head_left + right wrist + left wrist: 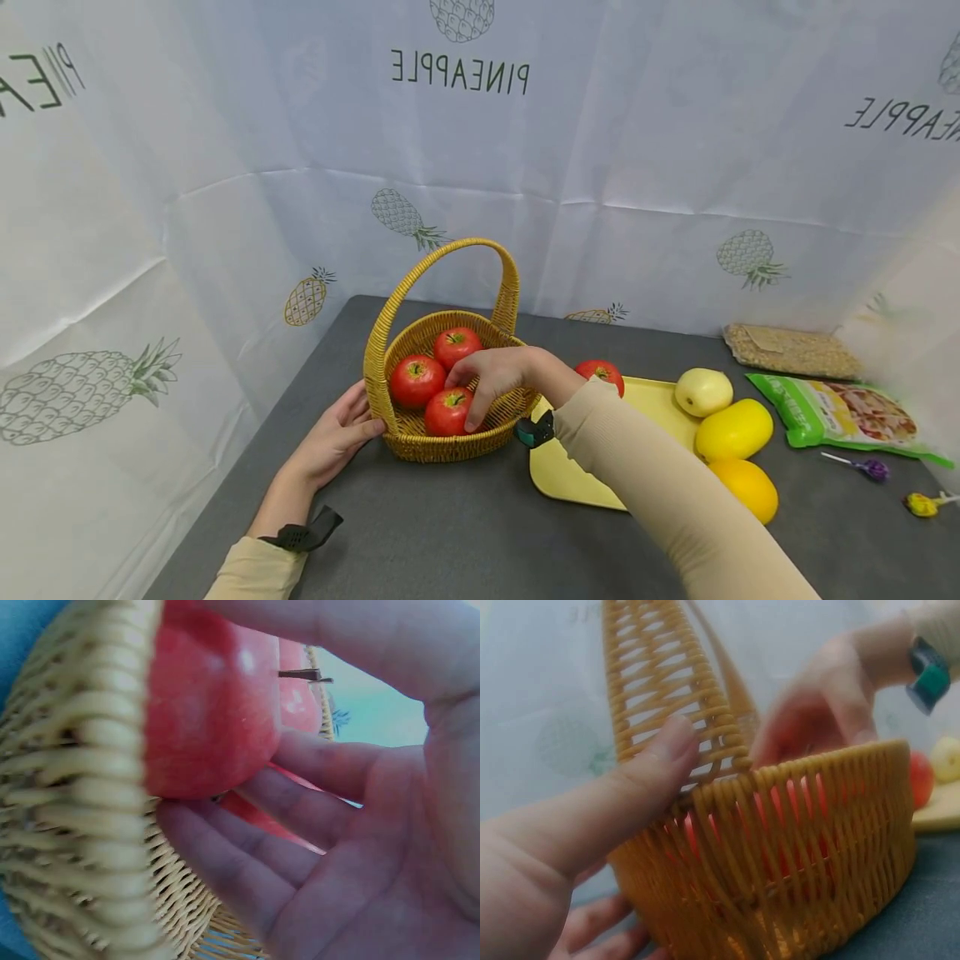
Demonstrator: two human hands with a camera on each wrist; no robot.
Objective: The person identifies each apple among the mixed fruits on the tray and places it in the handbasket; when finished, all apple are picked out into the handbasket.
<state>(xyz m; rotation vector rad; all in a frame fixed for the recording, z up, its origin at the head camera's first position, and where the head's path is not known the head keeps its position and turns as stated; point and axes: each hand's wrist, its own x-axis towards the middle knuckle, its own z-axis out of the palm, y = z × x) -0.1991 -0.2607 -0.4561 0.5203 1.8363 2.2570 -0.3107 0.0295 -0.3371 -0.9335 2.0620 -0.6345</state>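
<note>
A yellow woven basket [442, 448] with a tall arched handle stands on the table, with several red apples inside. My right hand [498, 375] reaches into it and holds the front apple [447, 412] between thumb and fingers. The right wrist view shows this apple [214, 705] close to the rim, fingers along one side and the thumb across the other. Two more apples, one on the left [416, 382] and one behind [457, 346], sit beside it. With its thumb across the handle's base, my left hand [337, 437] holds the basket's left side; its other fingers lie against the outer wall.
Right of the basket lies a yellow tray [573, 479] with another red apple [602, 375], a pale green fruit [703, 392], a yellow fruit [735, 429] and an orange [750, 490]. Farther right are a green snack bag [855, 417], a brown packet [792, 350] and two lollipops [873, 470].
</note>
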